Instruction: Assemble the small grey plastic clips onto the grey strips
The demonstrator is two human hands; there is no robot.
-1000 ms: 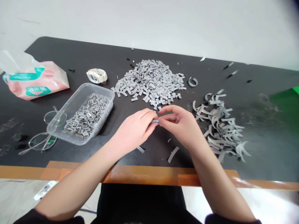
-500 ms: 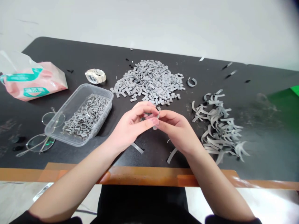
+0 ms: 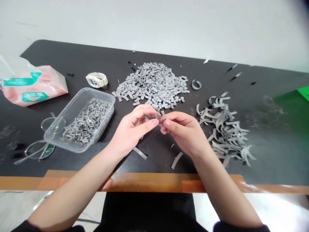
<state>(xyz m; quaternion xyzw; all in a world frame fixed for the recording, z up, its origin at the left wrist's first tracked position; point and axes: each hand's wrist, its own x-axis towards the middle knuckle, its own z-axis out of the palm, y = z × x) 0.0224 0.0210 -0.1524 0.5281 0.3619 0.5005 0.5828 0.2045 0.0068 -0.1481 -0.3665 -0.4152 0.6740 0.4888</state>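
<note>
Your left hand [image 3: 131, 130] and right hand [image 3: 183, 130] are almost shut, pinching a tiny gray piece [image 3: 159, 118] just below the big pile of gray bits [image 3: 152, 84], and they hide most of it.

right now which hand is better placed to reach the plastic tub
Left, probably: the left hand lies closer to the plastic tub, while the right hand sits further away, beside the curved strips. Both pinch a small grey piece.
</note>
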